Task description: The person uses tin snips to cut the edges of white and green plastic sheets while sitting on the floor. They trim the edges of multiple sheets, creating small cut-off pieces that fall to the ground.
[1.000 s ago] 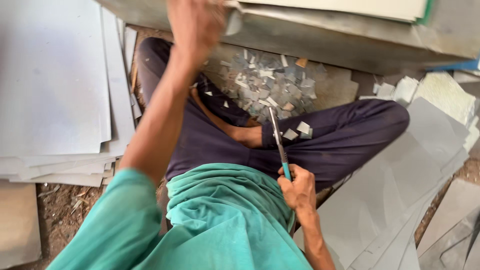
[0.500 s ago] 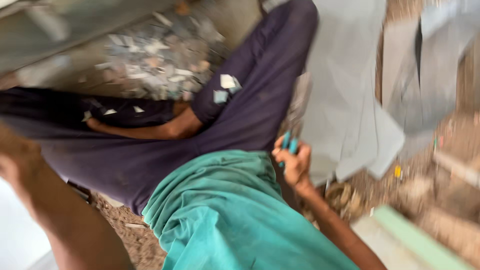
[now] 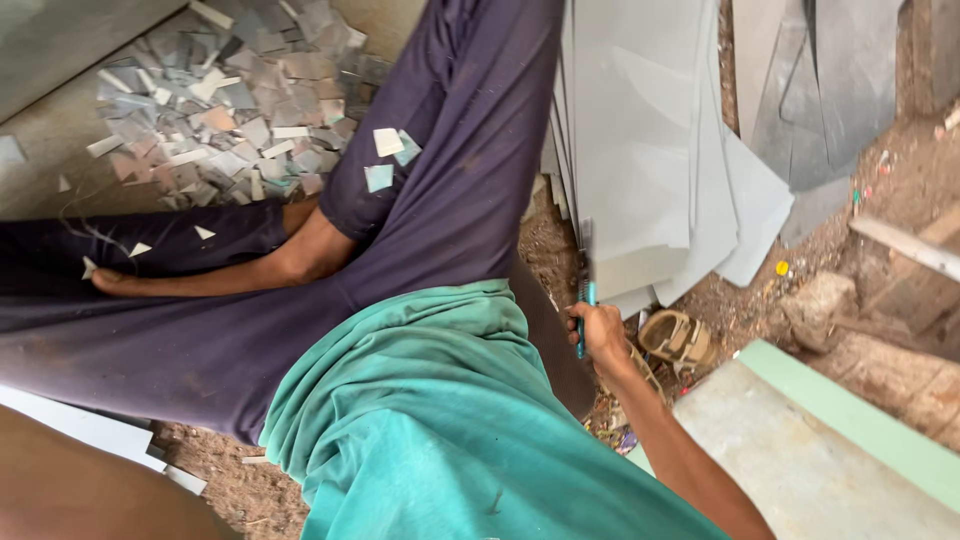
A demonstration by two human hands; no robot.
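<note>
Scissors (image 3: 582,300), teal-handled, sit in the right hand (image 3: 600,335), fingers clenched round the handles, blades pointing up toward the stack of grey sheets (image 3: 650,150) just beside the right knee; a second ago the same scissors lay over the lap, pointing at the scrap pile, so the hand has swung out to the right; view has turned with it, away from the sheets on the other side. Left hand, a second ago raised high at a sheet edge, is now out of frame; only a bare forearm (image 3: 90,490) shows at lower left; its fingers cannot be told. Scrap cuttings (image 3: 230,100) lie heaped beyond the crossed legs; a few chips rest on the purple trousers (image 3: 450,200). A sandal (image 3: 680,338) lies near the right hand; likely turning to the sheets.
</note>
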